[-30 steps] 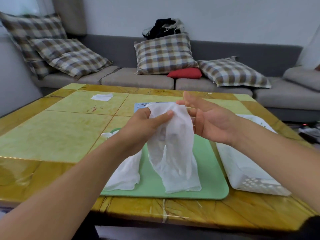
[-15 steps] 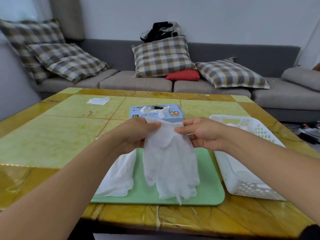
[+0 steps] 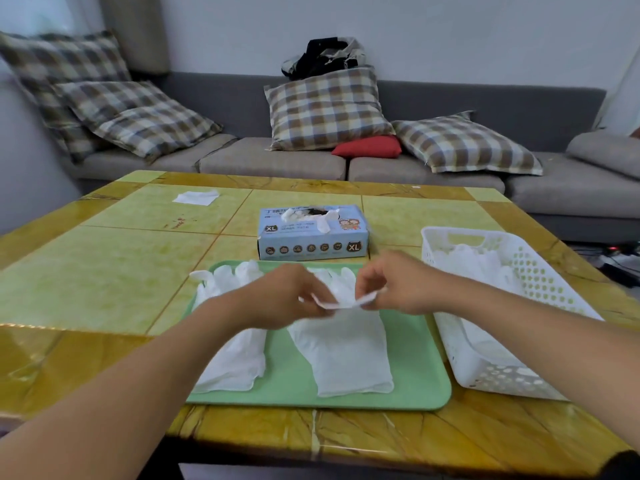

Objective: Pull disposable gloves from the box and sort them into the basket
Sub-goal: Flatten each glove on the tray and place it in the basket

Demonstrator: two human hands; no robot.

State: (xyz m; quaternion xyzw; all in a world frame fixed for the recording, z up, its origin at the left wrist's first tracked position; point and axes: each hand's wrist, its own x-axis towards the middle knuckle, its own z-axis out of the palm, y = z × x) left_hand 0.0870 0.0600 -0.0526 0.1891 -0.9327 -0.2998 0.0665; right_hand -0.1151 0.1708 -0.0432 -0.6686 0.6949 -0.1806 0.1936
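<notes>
A white disposable glove (image 3: pixel 346 355) lies flat on the green tray (image 3: pixel 415 372), fingers pointing away from me. My left hand (image 3: pixel 284 296) and my right hand (image 3: pixel 394 285) both pinch a fold of it near its middle. A second white glove (image 3: pixel 235 358) lies on the tray's left side, partly under my left forearm. The blue glove box (image 3: pixel 313 237) stands just beyond the tray, a glove poking from its top opening. The white perforated basket (image 3: pixel 540 282) sits right of the tray with several gloves inside.
A white tissue (image 3: pixel 195 197) lies at the table's far left. The yellow-green tiled table (image 3: pixel 104 271) ends close to me. A grey sofa with plaid cushions (image 3: pixel 325 109) runs behind it. Cables lie on the floor at the right.
The glove I held up in the air has come down onto the tray and now lies flat. Both hands have dropped with it, still pinching it.
</notes>
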